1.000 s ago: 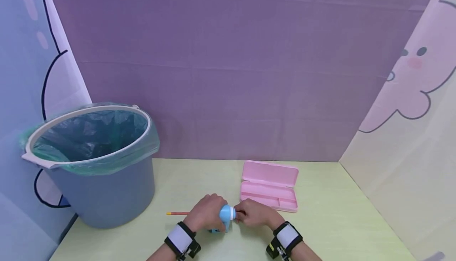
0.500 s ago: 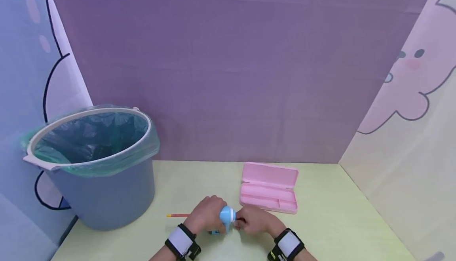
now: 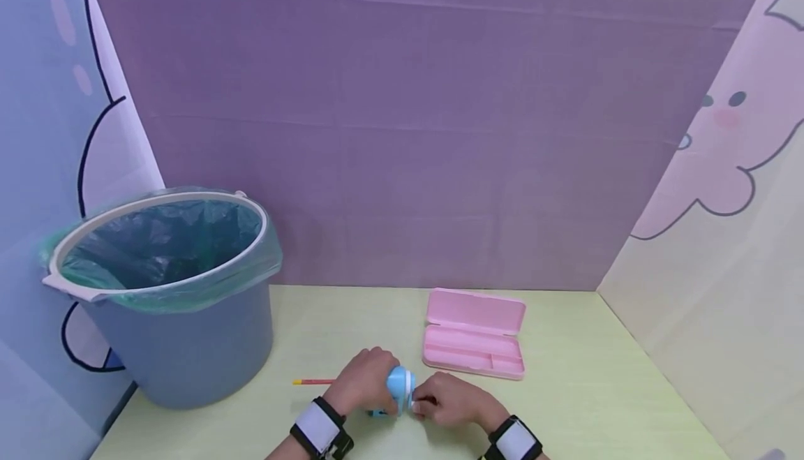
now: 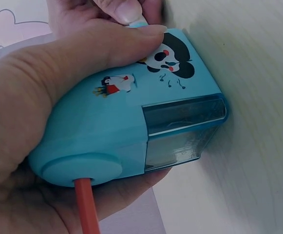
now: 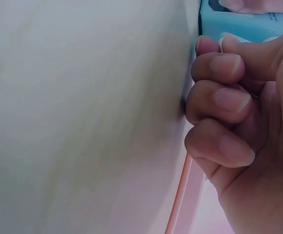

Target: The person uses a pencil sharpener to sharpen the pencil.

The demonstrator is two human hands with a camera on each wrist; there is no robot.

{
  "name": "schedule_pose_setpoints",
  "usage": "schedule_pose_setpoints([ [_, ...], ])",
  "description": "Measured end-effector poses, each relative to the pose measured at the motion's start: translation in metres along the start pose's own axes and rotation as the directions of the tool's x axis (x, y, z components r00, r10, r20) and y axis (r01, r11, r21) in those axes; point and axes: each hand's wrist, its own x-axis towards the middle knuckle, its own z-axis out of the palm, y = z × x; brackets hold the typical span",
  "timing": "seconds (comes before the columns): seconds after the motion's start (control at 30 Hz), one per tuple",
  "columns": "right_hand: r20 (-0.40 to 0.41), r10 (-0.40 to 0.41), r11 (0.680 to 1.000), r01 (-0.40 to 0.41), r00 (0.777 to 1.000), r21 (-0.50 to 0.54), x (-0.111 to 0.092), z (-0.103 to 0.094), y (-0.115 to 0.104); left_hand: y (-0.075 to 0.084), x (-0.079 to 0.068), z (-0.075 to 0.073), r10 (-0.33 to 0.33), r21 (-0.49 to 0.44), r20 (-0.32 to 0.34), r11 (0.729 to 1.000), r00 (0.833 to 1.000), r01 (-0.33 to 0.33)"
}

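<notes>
A light blue crank pencil sharpener (image 4: 117, 122) with cartoon panda prints and a clear shavings drawer is in my left hand (image 3: 364, 380), thumb across its printed face. A red pencil (image 4: 86, 207) sticks out of the round hole at one end; in the head view its yellow tip points left. At the sharpener's other end, my right hand (image 3: 453, 398) pinches the small crank handle (image 4: 139, 22) between thumb and forefinger. The other right fingers (image 5: 219, 100) are curled in toward the palm. Most of the crank is hidden behind the right fingers.
A pink pencil case (image 3: 474, 348) lies with its lid up just behind the right hand. To the left stands a large grey-blue bin (image 3: 201, 348) lined with a green bag. A purple cloth wall (image 3: 414, 167) closes off the back of the table (image 3: 603, 376).
The right hand has swung down toward the near side with the crank handle. My left hand holds the sharpener in the same place, and the pencil stays in it.
</notes>
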Motion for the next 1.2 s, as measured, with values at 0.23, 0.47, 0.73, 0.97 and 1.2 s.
schedule_pose_setpoints([
  [0.23,0.051,-0.026,0.986,0.017,0.998,0.168,-0.004,-0.001,-0.001,0.001,-0.002,-0.002,-0.010,-0.006,-0.018,1.000,1.000,0.010],
  [0.47,0.073,0.018,0.965,-0.036,0.997,0.259,-0.007,-0.002,0.001,0.003,0.000,-0.003,-0.006,-0.004,-0.017,1.000,1.000,0.006],
  [0.73,0.086,0.027,0.952,-0.051,0.996,0.302,-0.010,-0.001,0.000,0.003,0.000,-0.002,-0.016,-0.005,-0.010,1.000,1.000,0.016],
  [0.97,0.093,0.051,0.922,-0.082,0.994,0.377,-0.010,-0.003,-0.002,0.003,0.000,-0.004,-0.035,-0.010,-0.007,0.999,0.999,0.035],
  [1.2,0.093,0.048,0.914,-0.082,0.994,0.398,-0.013,0.000,-0.004,0.005,-0.002,-0.003,-0.051,-0.019,0.009,0.999,0.999,0.051],
])
